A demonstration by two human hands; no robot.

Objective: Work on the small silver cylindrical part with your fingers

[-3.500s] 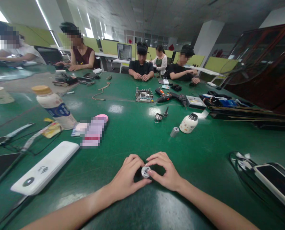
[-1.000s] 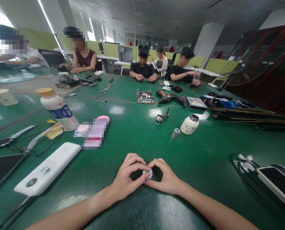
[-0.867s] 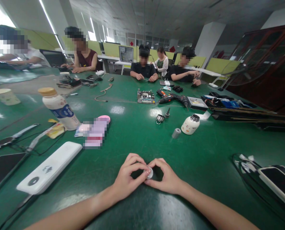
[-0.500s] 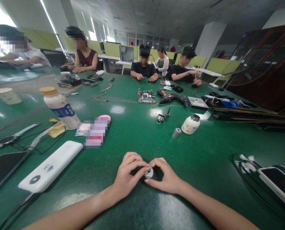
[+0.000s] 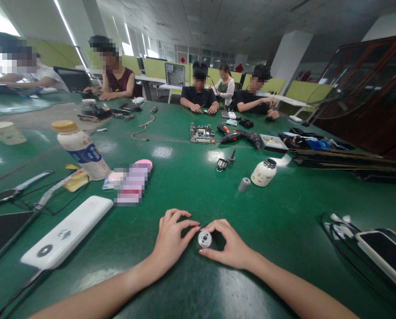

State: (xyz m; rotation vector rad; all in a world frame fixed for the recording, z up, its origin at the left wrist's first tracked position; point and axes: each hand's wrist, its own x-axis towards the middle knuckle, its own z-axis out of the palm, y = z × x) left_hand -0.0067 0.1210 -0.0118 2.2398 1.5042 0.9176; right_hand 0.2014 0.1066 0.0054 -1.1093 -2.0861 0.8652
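Note:
A small metal cylinder (image 5: pixel 205 239) with a pale round top and a dark centre stands on the green table in front of me. My right hand (image 5: pixel 230 244) curls thumb and index finger around it, the tips at its near and far edges. Just to its left is my left hand (image 5: pixel 174 235), fingers apart and holding nothing; its thumb and index tips hover beside the top. Farther back, a similar grey cylinder (image 5: pixel 244 184) sits by a cream-coloured flask (image 5: pixel 264 173) without a lid. A metal cap with a ring (image 5: pixel 221 165) and a dark stopper-like part (image 5: pixel 232 157) lie beyond.
On the left are a white power bank (image 5: pixel 68 232), a bottle (image 5: pixel 83 150) and a watch (image 5: pixel 6 195). Phones (image 5: pixel 384 254) and cables lie at right. A circuit board (image 5: pixel 202 134) and power drills (image 5: pixel 231 137) occupy the table's far half. Several people sit beyond.
My left hand has drawn back to the left, its fingertips leaving the cylinder's top, which now shows fully. My right hand stays around the cylinder. The whole view has shifted slightly.

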